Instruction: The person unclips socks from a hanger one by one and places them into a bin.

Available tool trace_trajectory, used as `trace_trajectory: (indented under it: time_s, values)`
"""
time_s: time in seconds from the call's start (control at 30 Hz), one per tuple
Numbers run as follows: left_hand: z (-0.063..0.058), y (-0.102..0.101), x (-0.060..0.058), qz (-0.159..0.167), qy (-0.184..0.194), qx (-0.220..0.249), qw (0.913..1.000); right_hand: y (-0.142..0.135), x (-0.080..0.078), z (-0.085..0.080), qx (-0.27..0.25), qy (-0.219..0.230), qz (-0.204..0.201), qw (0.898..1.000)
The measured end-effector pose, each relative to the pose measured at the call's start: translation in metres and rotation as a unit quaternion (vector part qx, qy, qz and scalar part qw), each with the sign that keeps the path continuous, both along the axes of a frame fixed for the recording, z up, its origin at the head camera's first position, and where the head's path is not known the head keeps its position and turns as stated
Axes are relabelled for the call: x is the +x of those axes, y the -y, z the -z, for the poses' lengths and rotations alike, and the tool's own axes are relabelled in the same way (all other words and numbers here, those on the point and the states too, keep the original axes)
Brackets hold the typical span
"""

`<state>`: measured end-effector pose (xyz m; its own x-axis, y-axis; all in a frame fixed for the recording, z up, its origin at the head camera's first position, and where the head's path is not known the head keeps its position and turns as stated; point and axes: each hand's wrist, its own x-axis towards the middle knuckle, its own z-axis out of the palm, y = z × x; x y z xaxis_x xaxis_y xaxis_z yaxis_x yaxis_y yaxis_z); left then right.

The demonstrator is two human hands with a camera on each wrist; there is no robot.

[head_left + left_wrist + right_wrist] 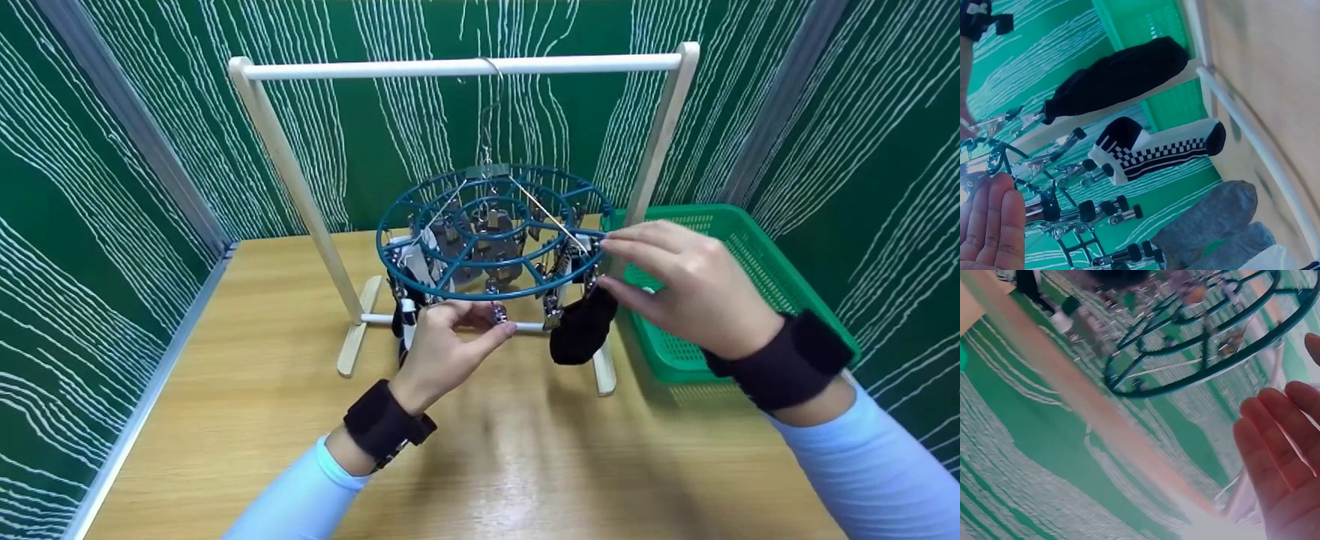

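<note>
A round dark-green sock hanger (450, 289) with metal clips hangs by its hook from a wooden stand's bar. At its front edge my left hand (454, 341) pinches a metal clip (499, 313) between thumb and forefinger; no sock hangs from that clip. My right hand (686, 281) is at the hanger's right rim, its fingers extended and thumb apart, close to a black sock (585, 326). Beyond the black one, a black-and-white checkered sock (1162, 149) hangs. Grey socks (1207, 216) hang at the back, and white and black ones at the left.
The wooden stand (289, 176) frames the hanger, with feet on the wooden table (262, 450). Behind its right leg sits a green plastic basket (795, 292). Green walls with white streaks enclose the table at the back and sides.
</note>
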<state>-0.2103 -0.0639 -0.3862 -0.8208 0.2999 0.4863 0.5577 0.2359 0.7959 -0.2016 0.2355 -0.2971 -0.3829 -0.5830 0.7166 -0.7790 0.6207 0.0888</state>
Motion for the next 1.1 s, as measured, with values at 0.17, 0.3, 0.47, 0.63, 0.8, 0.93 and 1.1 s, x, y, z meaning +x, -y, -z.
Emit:
trace_trajectory:
  time_s: [0.17, 0.3, 0.47, 0.63, 0.8, 0.93, 1.1]
  values:
    - [-0.001, 0.000, -0.001, 0.002, -0.002, 0.002, 1.0000, 0.025, 0.004, 0.003, 0.011, -0.025, -0.047, 0.999]
    - [-0.001, -0.001, -0.001, 0.000, -0.009, 0.003, 1.0000, 0.040, 0.003, 0.007, 0.038, -0.051, -0.066, 0.996]
    - [-0.001, 0.000, 0.000, 0.002, -0.011, -0.001, 0.9999, 0.051, 0.000, 0.012, 0.060, -0.072, -0.075, 0.993]
    - [0.000, 0.002, 0.001, 0.008, -0.022, -0.001, 0.9997, 0.056, -0.001, 0.014, 0.067, -0.085, -0.077, 0.991]
    - [0.000, 0.004, 0.004, 0.014, -0.044, -0.011, 0.9989, 0.058, -0.002, 0.015, 0.065, -0.081, -0.069, 0.992]
    - [-0.002, 0.006, 0.006, 0.016, -0.059, -0.028, 0.9977, 0.059, -0.002, 0.017, 0.060, -0.074, -0.058, 0.994]
    - [-0.003, 0.009, 0.009, 0.003, -0.087, -0.054, 0.9948, 0.059, -0.003, 0.019, 0.059, -0.074, -0.052, 0.994]
